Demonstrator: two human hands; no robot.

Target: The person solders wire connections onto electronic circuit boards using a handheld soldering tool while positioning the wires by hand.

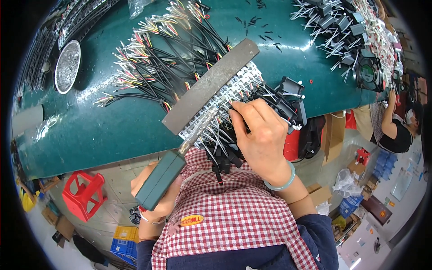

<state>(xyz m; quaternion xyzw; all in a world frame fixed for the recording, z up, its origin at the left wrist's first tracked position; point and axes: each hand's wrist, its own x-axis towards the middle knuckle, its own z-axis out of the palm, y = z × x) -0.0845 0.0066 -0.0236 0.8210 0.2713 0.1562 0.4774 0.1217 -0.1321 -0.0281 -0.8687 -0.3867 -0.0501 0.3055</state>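
My left hand (167,198) is wrapped round the green handle of a soldering iron (163,177), mostly hidden behind it. The iron's worn silvery shaft slants up across a long row of small white parts with metal contacts (245,81). Close to the tip, my right hand (261,130) pinches thumb and forefinger together over the row; what is between them is too small to make out. Along the row's far side lies a flat grey-brown bar (211,85). Black cables (157,72) with stripped coloured ends fan out beyond it. White wires with black housings (225,157) hang on the near side.
A round metal bowl (67,67) sits at the left of the green table (103,135). Black bits (265,33) lie scattered at the back. Black housings with white wires (333,22) and a small fan (368,72) are at right. Red stool (84,194) stands below. Another person (396,132) works at far right.
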